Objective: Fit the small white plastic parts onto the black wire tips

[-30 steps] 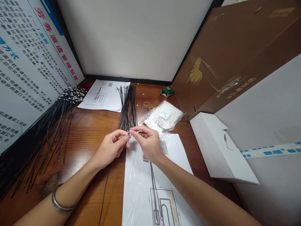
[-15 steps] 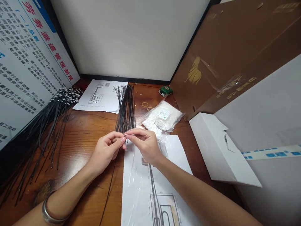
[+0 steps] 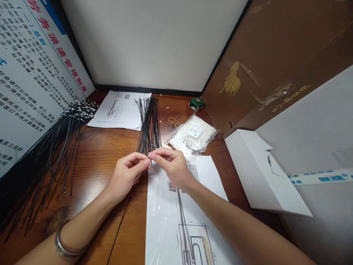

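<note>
My left hand is closed in a pinch on the end of a thin black wire, most of it hidden by the fingers. Opposite it, thumb and forefinger of my right hand pinch a tiny white connector; the fingertips of both hands meet there. Just beyond them lies a bundle of black wires, its near ends partly behind my hands. Loose white connectors spill from a clear plastic bag to the right of the bundle. Beneath my right hand is a plastic-covered drawing sheet.
At the left, black wires with white connectors on their ends lie against a printed board. A second drawing sheet, rubber bands and a green tape measure are farther back. A brown carton and white box stand right.
The whole view has shifted slightly. Both hands stay fingertip to fingertip, with only small finger movements at the pinch.
</note>
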The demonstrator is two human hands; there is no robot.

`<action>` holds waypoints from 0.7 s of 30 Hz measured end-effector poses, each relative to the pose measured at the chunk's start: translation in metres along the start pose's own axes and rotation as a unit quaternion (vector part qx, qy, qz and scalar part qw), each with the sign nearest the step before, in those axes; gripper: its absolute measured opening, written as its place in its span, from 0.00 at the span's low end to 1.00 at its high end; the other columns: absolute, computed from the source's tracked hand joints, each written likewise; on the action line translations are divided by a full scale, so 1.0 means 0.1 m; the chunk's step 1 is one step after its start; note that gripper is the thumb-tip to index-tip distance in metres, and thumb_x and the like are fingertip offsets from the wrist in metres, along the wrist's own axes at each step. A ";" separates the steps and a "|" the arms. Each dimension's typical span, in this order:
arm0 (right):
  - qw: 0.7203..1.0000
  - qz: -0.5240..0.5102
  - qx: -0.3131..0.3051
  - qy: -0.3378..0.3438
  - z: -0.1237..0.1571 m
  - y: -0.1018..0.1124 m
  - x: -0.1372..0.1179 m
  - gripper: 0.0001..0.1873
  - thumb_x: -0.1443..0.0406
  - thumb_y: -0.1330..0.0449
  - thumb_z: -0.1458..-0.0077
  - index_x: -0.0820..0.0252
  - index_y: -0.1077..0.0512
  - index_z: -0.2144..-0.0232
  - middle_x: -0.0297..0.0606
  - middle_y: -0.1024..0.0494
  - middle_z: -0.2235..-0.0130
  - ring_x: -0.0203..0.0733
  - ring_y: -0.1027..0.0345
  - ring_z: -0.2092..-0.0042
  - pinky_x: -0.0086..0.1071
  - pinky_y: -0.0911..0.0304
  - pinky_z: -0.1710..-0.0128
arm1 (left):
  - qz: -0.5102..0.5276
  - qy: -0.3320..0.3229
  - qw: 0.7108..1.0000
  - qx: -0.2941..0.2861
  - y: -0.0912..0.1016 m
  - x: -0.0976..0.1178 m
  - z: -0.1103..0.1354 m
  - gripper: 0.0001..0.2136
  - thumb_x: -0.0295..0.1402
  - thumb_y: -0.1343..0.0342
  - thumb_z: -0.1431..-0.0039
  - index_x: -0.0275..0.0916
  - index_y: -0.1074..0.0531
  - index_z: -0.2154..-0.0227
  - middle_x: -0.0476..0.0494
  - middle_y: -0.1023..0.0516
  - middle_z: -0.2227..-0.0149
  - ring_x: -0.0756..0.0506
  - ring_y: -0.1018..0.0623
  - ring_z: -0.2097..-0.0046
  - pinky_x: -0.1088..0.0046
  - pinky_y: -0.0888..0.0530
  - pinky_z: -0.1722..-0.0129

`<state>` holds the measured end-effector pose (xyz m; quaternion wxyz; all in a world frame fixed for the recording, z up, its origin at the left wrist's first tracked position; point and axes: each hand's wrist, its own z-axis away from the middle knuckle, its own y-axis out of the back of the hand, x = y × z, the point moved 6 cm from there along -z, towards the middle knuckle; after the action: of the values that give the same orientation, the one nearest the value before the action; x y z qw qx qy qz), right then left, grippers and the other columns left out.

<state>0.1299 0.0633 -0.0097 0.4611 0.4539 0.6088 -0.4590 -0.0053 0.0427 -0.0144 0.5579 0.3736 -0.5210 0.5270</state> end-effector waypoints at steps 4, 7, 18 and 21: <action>1.000 -0.006 -0.016 0.010 0.00 0.00 0.00 0.03 0.64 0.35 0.52 0.54 0.21 0.72 0.35 0.20 0.69 0.37 0.28 0.65 0.35 0.33 0.63 | 0.011 0.000 1.000 -0.007 -0.02 0.01 0.00 0.09 0.38 0.40 0.46 0.36 0.27 0.71 0.53 0.30 0.79 0.58 0.44 0.83 0.80 0.50 0.85; 1.000 -0.011 -0.025 0.004 0.00 0.00 0.00 0.03 0.64 0.35 0.52 0.54 0.21 0.72 0.35 0.21 0.69 0.37 0.29 0.66 0.35 0.34 0.65 | 0.014 0.002 1.000 -0.008 -0.03 0.01 0.00 0.09 0.37 0.40 0.46 0.36 0.28 0.71 0.53 0.29 0.79 0.58 0.44 0.83 0.80 0.50 0.85; 0.999 -0.021 -0.001 -0.025 0.00 0.01 0.05 0.04 0.64 0.33 0.56 0.56 0.21 0.73 0.34 0.21 0.71 0.35 0.31 0.70 0.31 0.37 0.70 | -0.020 -0.019 1.000 0.002 -0.03 0.03 0.00 0.10 0.38 0.41 0.44 0.36 0.29 0.70 0.53 0.29 0.78 0.58 0.43 0.82 0.80 0.48 0.84; 0.999 -0.021 0.002 -0.025 0.00 0.01 0.05 0.04 0.64 0.32 0.56 0.56 0.22 0.74 0.34 0.21 0.71 0.35 0.31 0.71 0.31 0.37 0.71 | -0.036 -0.020 0.999 0.002 -0.02 0.01 0.00 0.10 0.39 0.42 0.44 0.36 0.29 0.71 0.53 0.30 0.78 0.58 0.43 0.82 0.80 0.48 0.84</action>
<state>0.1300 0.0640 -0.0144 0.4655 0.4303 0.6054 -0.4813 -0.0037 0.0426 -0.0134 0.5651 0.4035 -0.5176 0.5000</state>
